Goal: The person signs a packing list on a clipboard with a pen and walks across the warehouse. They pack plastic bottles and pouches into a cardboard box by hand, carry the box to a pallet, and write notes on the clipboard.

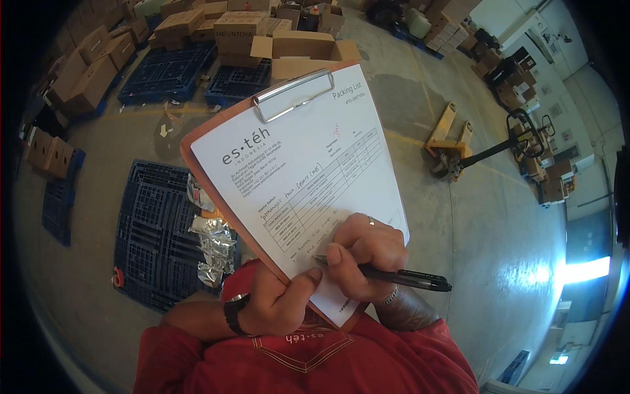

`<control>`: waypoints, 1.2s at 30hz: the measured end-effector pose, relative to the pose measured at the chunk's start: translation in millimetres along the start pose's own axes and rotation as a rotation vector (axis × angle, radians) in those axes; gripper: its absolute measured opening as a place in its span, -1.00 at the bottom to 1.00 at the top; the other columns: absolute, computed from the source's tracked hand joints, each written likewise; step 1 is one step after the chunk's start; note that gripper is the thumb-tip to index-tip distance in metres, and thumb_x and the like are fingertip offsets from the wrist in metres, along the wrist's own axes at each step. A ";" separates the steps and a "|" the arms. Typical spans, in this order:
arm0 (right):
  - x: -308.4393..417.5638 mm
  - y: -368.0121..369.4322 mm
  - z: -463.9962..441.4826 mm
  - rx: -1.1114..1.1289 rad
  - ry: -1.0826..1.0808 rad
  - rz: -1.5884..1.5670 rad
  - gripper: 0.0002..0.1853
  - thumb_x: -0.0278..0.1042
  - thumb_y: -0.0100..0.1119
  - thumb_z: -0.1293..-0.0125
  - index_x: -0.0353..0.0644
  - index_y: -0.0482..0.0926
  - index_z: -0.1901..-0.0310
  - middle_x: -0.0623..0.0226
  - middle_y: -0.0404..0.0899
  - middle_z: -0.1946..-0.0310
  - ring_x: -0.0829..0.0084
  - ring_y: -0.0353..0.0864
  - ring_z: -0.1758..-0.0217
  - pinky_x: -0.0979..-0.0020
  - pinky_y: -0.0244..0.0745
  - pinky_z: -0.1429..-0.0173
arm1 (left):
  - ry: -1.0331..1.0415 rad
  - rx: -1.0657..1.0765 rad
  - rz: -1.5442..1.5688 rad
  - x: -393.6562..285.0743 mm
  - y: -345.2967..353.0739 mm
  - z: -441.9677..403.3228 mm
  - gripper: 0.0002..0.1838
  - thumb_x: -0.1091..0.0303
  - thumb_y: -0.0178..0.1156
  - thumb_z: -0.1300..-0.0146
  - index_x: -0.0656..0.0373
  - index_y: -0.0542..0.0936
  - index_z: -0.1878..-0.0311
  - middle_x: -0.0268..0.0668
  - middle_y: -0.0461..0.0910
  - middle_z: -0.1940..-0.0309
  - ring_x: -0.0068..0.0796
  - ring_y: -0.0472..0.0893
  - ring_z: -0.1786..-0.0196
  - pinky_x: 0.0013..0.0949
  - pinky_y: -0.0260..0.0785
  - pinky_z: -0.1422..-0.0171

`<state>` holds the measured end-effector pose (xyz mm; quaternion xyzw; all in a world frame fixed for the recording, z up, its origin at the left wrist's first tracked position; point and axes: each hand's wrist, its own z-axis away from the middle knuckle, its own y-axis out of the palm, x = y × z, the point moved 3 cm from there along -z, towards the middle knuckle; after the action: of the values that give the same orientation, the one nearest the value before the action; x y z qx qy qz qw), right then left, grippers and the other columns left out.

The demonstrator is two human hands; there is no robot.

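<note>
A brown clipboard (226,209) is held tilted in front of my red shirt. Under its metal clip (293,96) lies a printed packing list (295,157) with a table and handwritten lines. My left hand (279,302) grips the lower left edge of the board, thumb on top of the paper and the other fingers hidden beneath. Closed around a black pen (410,279), my right hand (367,256) rests on the lower part of the sheet. The pen's tip sits by the handwriting, left of my right thumb.
Below the board on the left, a dark blue pallet (154,236) bears silver foil packs (213,246). More pallets (167,71) and cardboard boxes (239,36) stand at the back. A yellow pallet jack (453,141) is parked on the concrete floor to the right.
</note>
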<state>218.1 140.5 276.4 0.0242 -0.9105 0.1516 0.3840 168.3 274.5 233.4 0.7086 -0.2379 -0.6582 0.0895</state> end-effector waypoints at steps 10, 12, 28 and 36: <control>-1.0 1.4 -3.0 -0.015 0.003 -0.012 -0.63 -0.66 0.31 0.04 -0.13 0.27 0.71 0.32 0.46 0.74 0.43 0.38 0.74 0.42 0.15 0.63 | 0.037 -0.019 -0.017 -2.5 1.2 -4.0 -0.67 0.61 -0.08 -0.22 0.44 0.44 -0.06 -0.18 0.54 0.10 -0.55 0.53 0.10 -0.49 0.38 0.06; -1.6 1.6 -2.2 -0.026 0.002 0.009 -0.62 -0.66 0.31 0.04 -0.13 0.27 0.71 0.33 0.45 0.74 0.43 0.37 0.74 0.42 0.13 0.64 | 0.024 -0.017 -0.012 -4.0 0.5 -3.4 -0.67 0.61 -0.08 -0.23 0.44 0.45 -0.06 -0.19 0.55 0.11 -0.55 0.53 0.11 -0.49 0.38 0.07; -1.4 2.9 -1.3 -0.059 0.006 0.014 -0.59 -0.71 0.28 0.05 -0.13 0.22 0.73 0.37 0.30 0.80 0.43 0.32 0.76 0.39 0.06 0.68 | 0.026 -0.014 -0.001 -7.8 0.4 -1.0 -0.63 0.61 -0.09 -0.22 0.45 0.41 -0.10 -0.15 0.53 0.05 -0.50 0.52 0.04 -0.45 0.38 -0.01; 1.8 3.4 -0.8 -0.072 -0.003 0.042 -0.58 -0.72 0.28 0.05 -0.13 0.19 0.73 0.36 0.28 0.80 0.43 0.29 0.77 0.38 0.05 0.68 | 0.057 -0.011 -0.015 -7.4 1.1 0.8 -0.62 0.62 -0.10 -0.21 0.47 0.40 -0.11 -0.13 0.52 0.04 -0.50 0.52 0.04 -0.45 0.38 -0.01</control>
<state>216.8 144.1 277.3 -0.0084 -0.9162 0.1269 0.3799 167.0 277.1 240.4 0.7283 -0.2263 -0.6397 0.0953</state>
